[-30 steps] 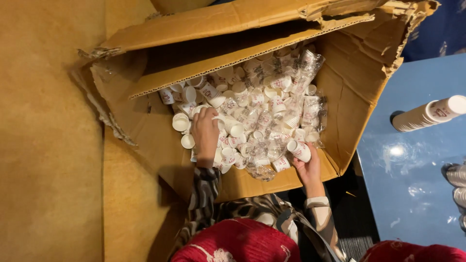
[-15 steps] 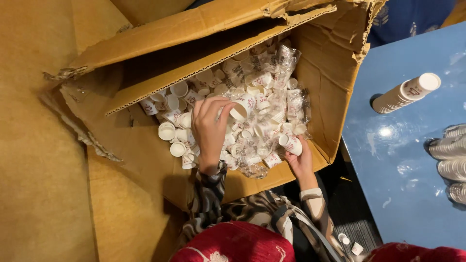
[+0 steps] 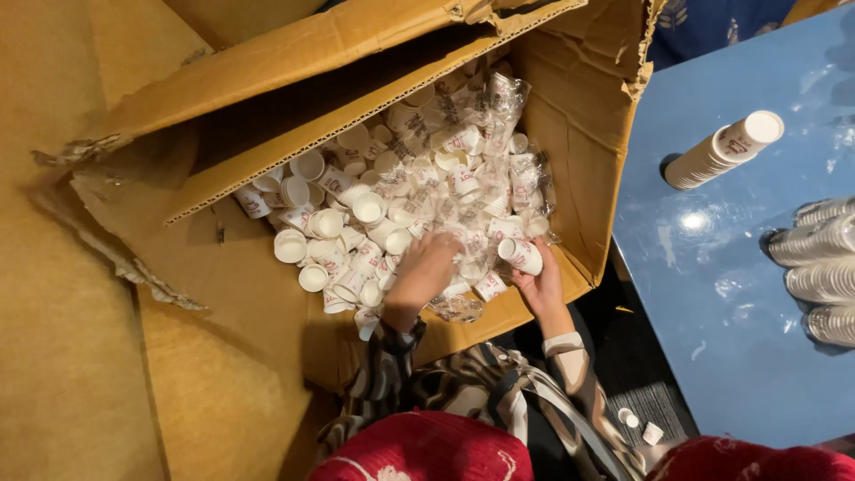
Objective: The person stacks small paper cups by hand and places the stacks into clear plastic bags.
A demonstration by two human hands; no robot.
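Note:
A big torn cardboard box [image 3: 570,169] lies open on its side, full of small white paper cups [image 3: 374,214] with red print, many still in clear plastic wrap [image 3: 499,107]. My left hand [image 3: 426,269] reaches down into the pile at the box's front, back of the hand up, fingers buried among cups and wrap. My right hand [image 3: 545,287] rests at the front right corner of the box and holds one small paper cup [image 3: 520,255] on its side. Patterned sleeves cover both forearms.
A blue table [image 3: 712,294] stands to the right, with a sleeve of stacked cups [image 3: 723,148] lying on it and more stacks [image 3: 821,267] at the right edge. Two small white pieces [image 3: 643,428] lie on the dark floor. Tan cardboard [image 3: 80,356] covers the left.
My left hand, raised with a cup half a second ago, has dropped back into the pile nearer the right hand. The view has shifted, so the box sits further left.

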